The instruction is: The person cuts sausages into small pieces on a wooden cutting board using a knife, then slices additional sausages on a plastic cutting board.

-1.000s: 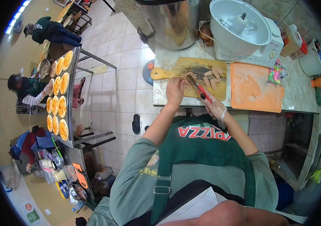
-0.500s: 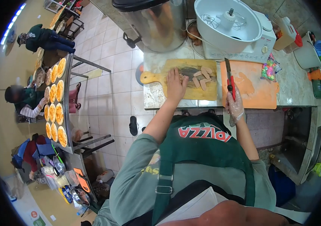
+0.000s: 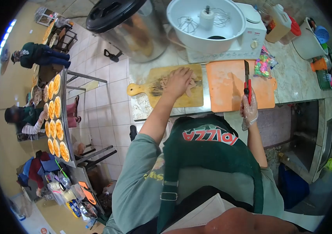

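Observation:
On the yellow wooden cutting board (image 3: 154, 100), my bare left hand (image 3: 179, 82) lies palm down over pinkish-brown slices (image 3: 189, 91) that look like sausage, fingers spread across them. Most of these slices are hidden under it. Small chopped bits (image 3: 163, 82) of the same food lie at its left. My right hand (image 3: 249, 109), in a clear plastic glove, is closed round a knife (image 3: 247, 84) with a red and black handle. The blade points up and away from me, above the right part of an orange cutting board (image 3: 222, 99).
Behind the boards stand a white mixer (image 3: 234, 52) with its bowl and a large clear container (image 3: 134, 46) with a black lid. A colourful packet (image 3: 263, 64) lies beyond the orange board. Left, people work near a table of pizzas (image 3: 58, 126).
My left hand has moved right across the wooden board, from the chopped bits onto the slices. The knife stays in my right hand. The whole view has shifted.

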A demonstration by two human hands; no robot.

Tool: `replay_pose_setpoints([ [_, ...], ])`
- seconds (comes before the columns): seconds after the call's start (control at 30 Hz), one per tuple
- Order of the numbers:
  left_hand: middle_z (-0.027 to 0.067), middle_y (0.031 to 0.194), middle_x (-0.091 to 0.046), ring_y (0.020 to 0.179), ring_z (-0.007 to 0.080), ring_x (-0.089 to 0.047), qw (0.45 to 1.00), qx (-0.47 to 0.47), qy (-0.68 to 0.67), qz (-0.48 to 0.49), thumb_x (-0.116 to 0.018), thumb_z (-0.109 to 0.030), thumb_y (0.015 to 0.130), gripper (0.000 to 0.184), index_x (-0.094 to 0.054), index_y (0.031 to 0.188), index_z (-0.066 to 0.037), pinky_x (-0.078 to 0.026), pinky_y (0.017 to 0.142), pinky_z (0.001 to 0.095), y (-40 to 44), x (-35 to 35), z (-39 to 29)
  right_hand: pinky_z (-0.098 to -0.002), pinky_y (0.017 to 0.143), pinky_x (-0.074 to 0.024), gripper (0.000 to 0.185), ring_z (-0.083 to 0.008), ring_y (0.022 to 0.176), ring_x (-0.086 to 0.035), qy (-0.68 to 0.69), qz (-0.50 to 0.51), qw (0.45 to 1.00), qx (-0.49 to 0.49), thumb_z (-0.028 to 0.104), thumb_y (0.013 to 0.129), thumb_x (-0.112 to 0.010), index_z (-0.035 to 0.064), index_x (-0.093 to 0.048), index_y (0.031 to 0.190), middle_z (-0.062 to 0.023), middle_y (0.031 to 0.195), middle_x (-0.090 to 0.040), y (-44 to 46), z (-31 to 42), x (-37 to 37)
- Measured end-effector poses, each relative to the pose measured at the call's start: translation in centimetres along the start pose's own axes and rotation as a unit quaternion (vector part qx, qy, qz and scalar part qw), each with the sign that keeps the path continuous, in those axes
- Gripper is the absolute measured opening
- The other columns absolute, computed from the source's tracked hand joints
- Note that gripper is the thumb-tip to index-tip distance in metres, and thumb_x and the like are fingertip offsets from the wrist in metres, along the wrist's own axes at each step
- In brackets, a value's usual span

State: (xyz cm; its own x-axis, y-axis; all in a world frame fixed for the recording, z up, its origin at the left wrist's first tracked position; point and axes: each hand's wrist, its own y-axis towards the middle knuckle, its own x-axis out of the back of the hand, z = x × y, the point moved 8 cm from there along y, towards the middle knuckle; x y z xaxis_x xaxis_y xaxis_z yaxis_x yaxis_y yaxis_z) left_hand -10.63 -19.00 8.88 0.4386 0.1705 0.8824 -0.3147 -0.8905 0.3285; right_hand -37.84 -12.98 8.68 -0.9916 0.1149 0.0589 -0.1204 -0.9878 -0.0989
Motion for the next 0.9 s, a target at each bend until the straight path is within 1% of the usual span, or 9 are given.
replay_pose_setpoints([
  [0.03,0.0084,0.107,-0.054,0.104,0.0258,-0.047,1.000,-0.005,-0.003,0.001,-0.053,-0.020,0.076,0.028,-0.056,0.103,-0.010,-0.034,0.088,0.0413,0.5,-0.4,-0.1,-0.0161,0.033,-0.0294,0.041,-0.0010,0.040,-0.034,-0.006,-0.016,1.000,-0.016,0.011,0.087,-0.044,0.0071,-0.033,0.126,0.0044,0.066,-0.043,0.1,-0.1,0.8],
  [0.1,0.0078,0.098,-0.055,0.097,0.0260,-0.049,0.993,0.021,0.001,0.119,-0.059,-0.019,0.072,0.029,-0.058,0.100,-0.011,-0.039,0.081,0.0392,1.3,-2.5,0.6,-0.0163,0.033,-0.0291,0.040,-0.0012,0.039,-0.034,-0.014,-0.027,1.000,-0.003,0.011,0.087,-0.044,0.0075,-0.034,0.126,0.0048,0.063,-0.042,0.6,-0.3,2.3],
  [0.3,0.0080,0.085,-0.055,0.085,0.0267,-0.053,0.975,0.074,0.002,0.212,-0.066,-0.019,0.064,0.028,-0.060,0.090,-0.008,-0.043,0.072,0.0361,2.3,-3.2,2.3,-0.0168,0.031,-0.0291,0.039,-0.0022,0.037,-0.034,-0.014,-0.070,0.997,0.000,0.011,0.087,-0.044,0.0090,-0.035,0.125,0.0048,0.054,-0.039,1.0,-0.4,5.4],
  [0.43,0.0099,0.084,-0.057,0.077,0.0260,-0.057,0.983,0.033,-0.033,0.179,-0.066,-0.019,0.064,0.026,-0.060,0.085,-0.005,-0.045,0.067,0.0350,2.3,-3.6,2.4,-0.0178,0.030,-0.0285,0.038,-0.0029,0.036,-0.035,0.002,-0.109,0.994,-0.027,0.014,0.087,-0.045,0.0102,-0.035,0.124,0.0042,0.053,-0.039,-0.3,-0.7,6.4],
  [0.5,0.0121,0.085,-0.059,0.071,0.0239,-0.059,0.964,0.126,-0.164,0.164,-0.066,-0.014,0.065,0.025,-0.058,0.084,-0.001,-0.047,0.061,0.0303,2.5,-3.8,3.5,-0.0182,0.029,-0.0275,0.039,-0.0037,0.035,-0.035,-0.009,-0.114,0.993,-0.031,0.017,0.087,-0.045,0.0104,-0.034,0.124,0.0037,0.053,-0.039,-1.1,-1.2,6.7],
  [0.63,0.0132,0.084,-0.061,0.064,0.0199,-0.060,0.959,0.160,-0.205,0.114,-0.064,-0.009,0.069,0.022,-0.057,0.087,0.003,-0.046,0.056,0.0263,3.1,-2.0,1.2,-0.0190,0.028,-0.0268,0.042,-0.0049,0.035,-0.036,0.013,-0.120,0.991,-0.053,0.022,0.088,-0.045,0.0133,-0.031,0.126,0.0029,0.052,-0.038,-3.5,-2.4,6.2],
  [0.7,0.0126,0.078,-0.061,0.070,0.0243,-0.059,0.863,0.292,-0.401,0.098,-0.060,-0.013,0.073,0.022,-0.057,0.091,-0.001,-0.045,0.061,0.0319,2.3,-4.3,0.6,-0.0195,0.028,-0.0274,0.043,-0.0051,0.034,-0.036,0.007,-0.113,0.990,-0.083,0.022,0.088,-0.045,0.0150,-0.030,0.127,0.0027,0.052,-0.038,-4.4,-3.7,5.8],
  [0.87,0.0121,0.076,-0.061,0.068,0.0234,-0.059,0.923,0.226,-0.288,0.121,-0.063,-0.024,0.071,0.029,-0.058,0.090,-0.002,-0.045,0.061,0.0323,3.2,-9.0,-4.7,-0.0218,0.028,-0.0290,0.045,-0.0070,0.035,-0.035,-0.060,-0.020,0.989,-0.135,0.025,0.087,-0.044,0.0200,-0.028,0.130,0.0021,0.052,-0.037,-5.2,-6.6,4.1],
  [0.9,0.0124,0.076,-0.061,0.068,0.0243,-0.059,0.937,0.202,-0.254,0.126,-0.063,-0.027,0.071,0.031,-0.058,0.090,-0.003,-0.045,0.062,0.0329,3.5,-9.8,-5.7,-0.0245,0.044,-0.0406,0.044,-0.0116,0.050,-0.048,-0.119,0.003,0.975,-0.190,0.020,0.086,-0.046,0.0128,-0.034,0.127,-0.0026,0.069,-0.051,-5.5,-6.8,4.2],
])
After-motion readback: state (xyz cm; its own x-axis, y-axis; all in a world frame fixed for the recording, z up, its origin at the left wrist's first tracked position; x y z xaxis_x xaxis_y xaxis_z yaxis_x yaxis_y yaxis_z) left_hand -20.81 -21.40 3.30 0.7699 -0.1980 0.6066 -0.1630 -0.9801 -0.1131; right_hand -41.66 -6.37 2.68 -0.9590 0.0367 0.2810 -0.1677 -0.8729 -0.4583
